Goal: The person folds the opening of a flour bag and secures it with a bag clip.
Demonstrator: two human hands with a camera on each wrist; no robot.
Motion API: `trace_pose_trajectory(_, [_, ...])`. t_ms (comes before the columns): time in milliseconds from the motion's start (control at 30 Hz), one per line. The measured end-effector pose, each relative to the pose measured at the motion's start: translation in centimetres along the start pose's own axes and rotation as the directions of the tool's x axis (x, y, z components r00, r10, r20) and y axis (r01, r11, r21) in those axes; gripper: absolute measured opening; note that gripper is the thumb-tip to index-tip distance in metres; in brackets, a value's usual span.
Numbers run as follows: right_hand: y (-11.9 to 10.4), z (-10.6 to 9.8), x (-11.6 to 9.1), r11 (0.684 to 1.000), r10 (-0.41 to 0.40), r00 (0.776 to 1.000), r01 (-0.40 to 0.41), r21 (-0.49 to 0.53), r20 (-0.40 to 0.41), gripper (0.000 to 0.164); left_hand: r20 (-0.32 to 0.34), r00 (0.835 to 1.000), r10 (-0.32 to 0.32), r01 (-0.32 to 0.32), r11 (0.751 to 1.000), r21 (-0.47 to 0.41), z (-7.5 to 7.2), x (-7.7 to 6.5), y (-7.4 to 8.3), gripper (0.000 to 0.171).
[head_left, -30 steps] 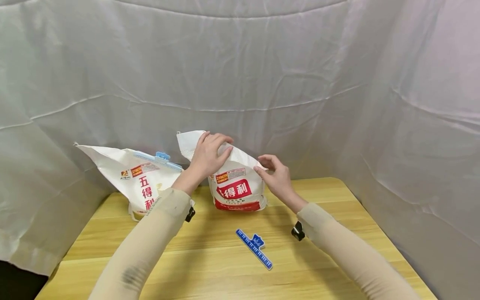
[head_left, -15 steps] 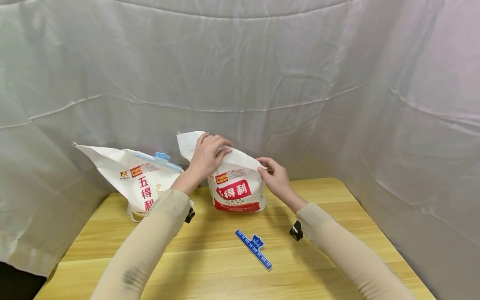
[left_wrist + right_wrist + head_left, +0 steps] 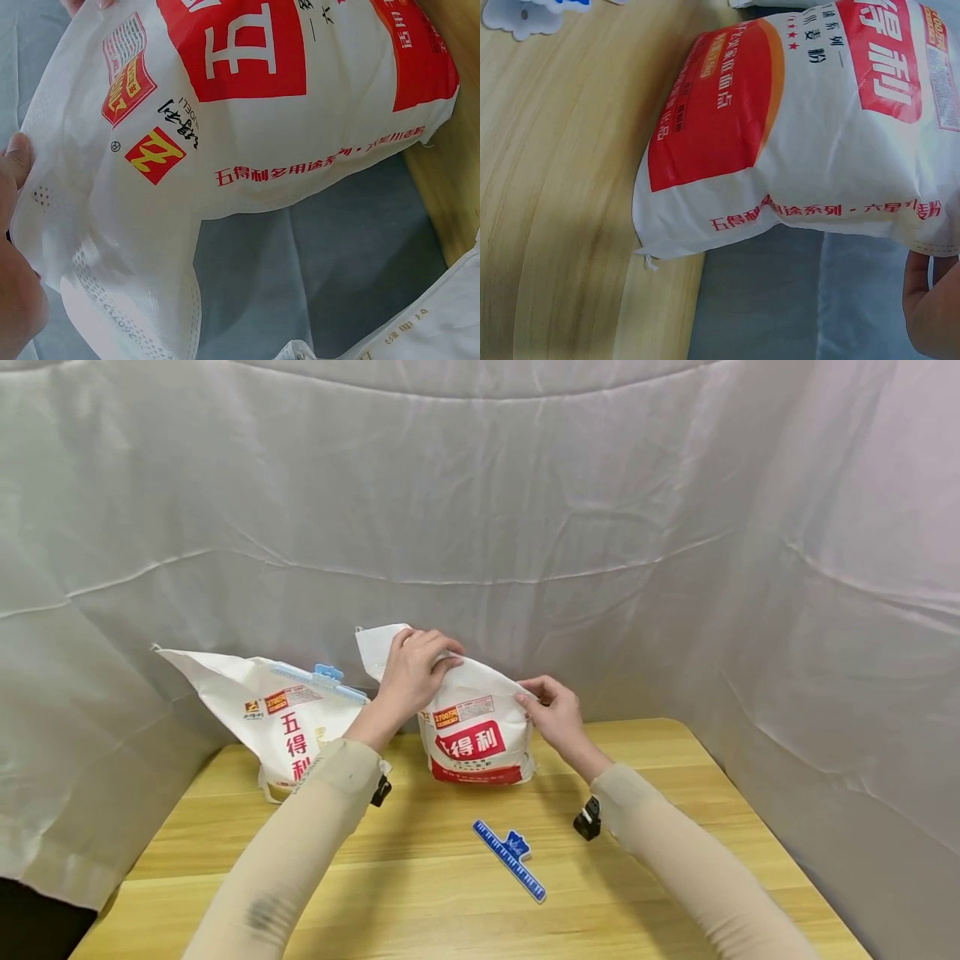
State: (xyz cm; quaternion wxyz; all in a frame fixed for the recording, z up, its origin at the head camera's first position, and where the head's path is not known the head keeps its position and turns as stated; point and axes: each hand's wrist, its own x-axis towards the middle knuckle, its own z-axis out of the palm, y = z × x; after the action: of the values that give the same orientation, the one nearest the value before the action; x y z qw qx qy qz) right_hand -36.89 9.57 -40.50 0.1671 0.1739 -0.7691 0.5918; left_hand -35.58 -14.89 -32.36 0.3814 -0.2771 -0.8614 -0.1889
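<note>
A white flour bag with red printing stands near the back of the table. Its top edge slopes down from left to right. My left hand grips that edge left of its middle, thumb in front and fingers over the back. At the lower right end of the edge, my right hand pinches the corner between thumb and fingers. In the left wrist view the bag's upper flap hangs out past the left hand. The right wrist view shows the bag's side with right fingers at its stitched top.
A second white flour bag leans at the left, a light blue clip across its top. In front of the gripped bag, a dark blue long clip lies on the wooden table. Grey curtain surrounds the back and sides.
My right thumb and fingers have closed further around the bag's right corner, and the right wrist has shifted slightly left. My left hand keeps its place on the top edge.
</note>
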Motion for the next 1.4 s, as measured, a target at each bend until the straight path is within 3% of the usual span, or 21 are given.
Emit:
trace_pose_trajectory(233, [0.2,0.0,0.2,0.999,0.013,1.000,-0.013,0.038,0.013,0.020,-0.004,1.000,-0.014,0.014,1.000,-0.002,0.1,-0.1,-0.1,0.009])
trace_pose_trajectory(433, [-0.4,-0.2,-0.6,0.999,0.016,1.000,-0.015,-0.042,0.017,0.025,-0.023,1.000,-0.004,0.004,1.000,-0.009,0.2,-0.2,-0.2,0.008])
trace_pose_trajectory(700, [-1.1,-1.0,-2.3,0.986,-0.145,0.989,0.142,-0.089,-0.028,0.033,-0.043,0.999,0.000,-0.001,1.000,-0.028,0.2,-0.3,-0.2,0.007])
trace_pose_trajectory(933, [-4.3,-2.2,-4.6,0.975,-0.201,0.979,0.200,-0.093,-0.007,0.037,-0.053,0.999,0.005,-0.006,1.000,-0.027,0.3,-0.4,-0.3,0.007])
trace_pose_trajectory(1100, [-5.3,-2.8,-6.1,0.981,-0.164,0.986,0.166,-0.101,0.025,0.039,-0.062,0.998,0.013,-0.014,0.999,-0.030,0.3,-0.5,-0.3,0.007])
trace_pose_trajectory(1400, [-4.1,-3.2,-7.9,0.992,-0.098,0.989,0.106,-0.073,0.113,0.044,-0.074,0.997,0.027,-0.030,0.999,-0.040,0.1,-0.7,-0.1,0.008])
